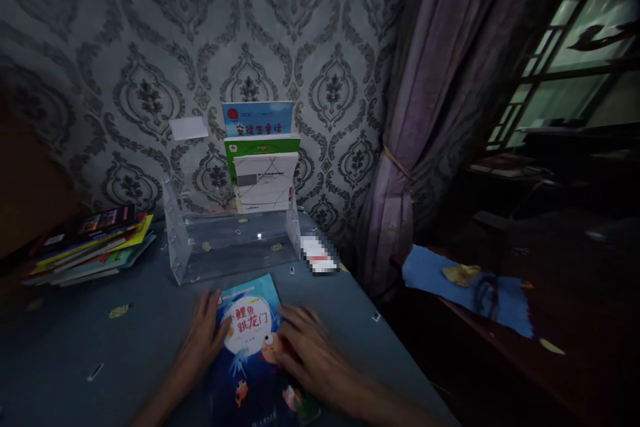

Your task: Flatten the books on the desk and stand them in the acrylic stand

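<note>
A blue picture book point(250, 327) with red Chinese characters in a white circle and orange fish on its cover is in front of me, seemingly flat on the table. Along its left edge rests my left hand point(203, 327), fingers stretched and thumb on the cover. My right hand point(307, 347) touches the right side, its fingers spread over the edge and cover, slightly blurred. Just beyond the book stands a clear acrylic rack point(235, 247). Upright at the rack's back right are a white booklet point(267, 183), a green book point(263, 145) and a blue book point(257, 119).
A pile of books point(95, 243) lies on the left of the grey-blue table point(125, 360). Right of the rack is a pixelated white item point(319, 255). A tied curtain point(395, 173) hangs past the table's right edge. Farther right, a blue cloth point(435, 270) carries small things.
</note>
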Tool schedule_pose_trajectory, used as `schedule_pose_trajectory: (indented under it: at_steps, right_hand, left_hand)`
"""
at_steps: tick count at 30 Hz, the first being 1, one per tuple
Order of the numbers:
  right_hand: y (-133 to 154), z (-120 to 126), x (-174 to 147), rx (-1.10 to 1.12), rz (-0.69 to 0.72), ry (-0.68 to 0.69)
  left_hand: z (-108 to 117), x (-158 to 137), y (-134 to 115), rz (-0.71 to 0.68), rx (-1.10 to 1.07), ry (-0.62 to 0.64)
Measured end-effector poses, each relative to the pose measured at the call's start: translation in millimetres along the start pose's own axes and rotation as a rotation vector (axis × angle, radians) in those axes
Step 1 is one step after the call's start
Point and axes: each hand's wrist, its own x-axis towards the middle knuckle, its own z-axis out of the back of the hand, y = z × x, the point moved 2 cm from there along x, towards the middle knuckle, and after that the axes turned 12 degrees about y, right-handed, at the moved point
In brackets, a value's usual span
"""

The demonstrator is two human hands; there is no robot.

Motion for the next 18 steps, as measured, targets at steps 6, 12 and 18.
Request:
schedule_pose_trajectory:
  at_steps: [6,12,18]
  right_hand:
    - [-11.0,-2.0,67.1,-0.078,-0.047,0.067]
    - [-12.4,9.4,88.9,-0.076,-0.088,0.044]
    - [-17.1,2.1,89.3,-0.083,-0.085,0.022]
  left_hand:
    - [11.1,-16.5,13.3,0.119,-0.528,0.056]
    - [39.9,-13.8,-11.6,0.376,-1.068,-0.033]
    - [49.9,-32.1,-47.2,0.656,-1.394,0.187]
